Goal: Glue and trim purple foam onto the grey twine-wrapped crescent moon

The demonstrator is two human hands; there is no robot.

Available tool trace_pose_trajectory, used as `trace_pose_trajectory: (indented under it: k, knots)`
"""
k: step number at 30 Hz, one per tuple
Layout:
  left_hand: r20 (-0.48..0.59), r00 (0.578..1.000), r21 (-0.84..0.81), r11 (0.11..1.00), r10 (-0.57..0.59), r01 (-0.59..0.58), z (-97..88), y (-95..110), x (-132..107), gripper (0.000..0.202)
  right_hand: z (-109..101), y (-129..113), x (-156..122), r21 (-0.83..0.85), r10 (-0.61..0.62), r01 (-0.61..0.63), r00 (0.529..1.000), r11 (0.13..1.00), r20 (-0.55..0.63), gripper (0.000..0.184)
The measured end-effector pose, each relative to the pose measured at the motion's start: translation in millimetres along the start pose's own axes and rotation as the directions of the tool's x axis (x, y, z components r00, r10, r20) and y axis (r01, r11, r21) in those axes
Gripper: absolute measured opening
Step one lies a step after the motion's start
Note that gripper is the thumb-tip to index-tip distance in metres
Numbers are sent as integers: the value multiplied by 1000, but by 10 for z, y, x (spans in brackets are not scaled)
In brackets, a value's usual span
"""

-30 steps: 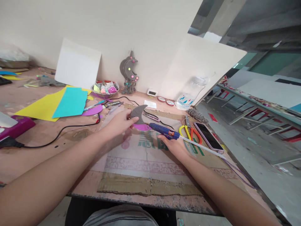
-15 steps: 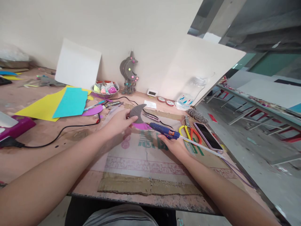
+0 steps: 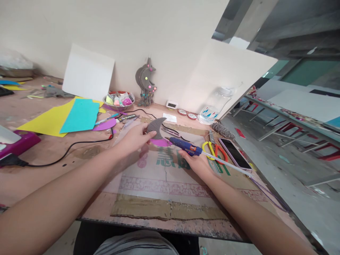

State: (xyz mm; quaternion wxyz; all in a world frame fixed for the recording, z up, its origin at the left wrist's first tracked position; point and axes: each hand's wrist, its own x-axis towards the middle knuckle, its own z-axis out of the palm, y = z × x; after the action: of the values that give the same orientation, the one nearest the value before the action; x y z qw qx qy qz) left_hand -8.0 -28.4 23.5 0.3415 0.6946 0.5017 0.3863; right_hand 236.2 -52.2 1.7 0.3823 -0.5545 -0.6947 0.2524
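A grey crescent moon piece (image 3: 156, 128) with a ridged, cord-like surface is gripped at its left side by my left hand (image 3: 138, 135), thumb in front. My right hand (image 3: 190, 159) is wrapped round a blue hot glue gun (image 3: 183, 145), its nozzle pointing left near the crescent's lower right edge. I cannot tell whether the nozzle touches anything. A clear glue stick (image 3: 225, 163) sticks out of the gun's back. Below the crescent shows a purple piece (image 3: 160, 142). Tweezers (image 3: 171, 132) lie just behind the gun.
A printed cardboard sheet (image 3: 143, 207) covers the work area. To the right are yellow-handled pliers (image 3: 208, 148), orange-handled scissors (image 3: 221, 155), a phone (image 3: 235, 154) and grey yarn (image 3: 223, 130). A plastic bottle (image 3: 214, 106) and a decorated moon ornament (image 3: 145, 79) stand behind. Coloured sheets (image 3: 79, 117) lie left.
The crescent has shifted very slightly to the right in my left hand. The glue gun has tilted a little, its back end slightly lower and further left.
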Motion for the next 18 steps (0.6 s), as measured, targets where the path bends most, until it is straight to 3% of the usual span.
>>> trace_pose_trajectory:
  k: [4, 8, 12, 15, 18]
  knots:
    - [-12, 1000, 32, 999, -1, 1, -3, -28, 7, 22, -43, -19, 15, 34, 24, -23, 998, 999, -55, 27]
    - [-20, 1000, 41, 999, 3, -2, -19, -38, 20, 24, -176, -38, 82, 96, -47, 51, 998, 994, -46, 32]
    - [-64, 998, 22, 1000, 12, -11, -48, -14, 31, 28, -311, -25, 212, 194, -93, 115, 989, 974, -119, 33]
    - [-85, 996, 13, 1000, 14, -13, -61, -9, 33, 28, -376, 1, 401, 104, -57, 72, 988, 992, -142, 40]
    - [-107, 993, 13, 999, 41, -39, -62, -23, 37, 27, -386, 9, 711, -129, -49, 26, 982, 991, -180, 45]
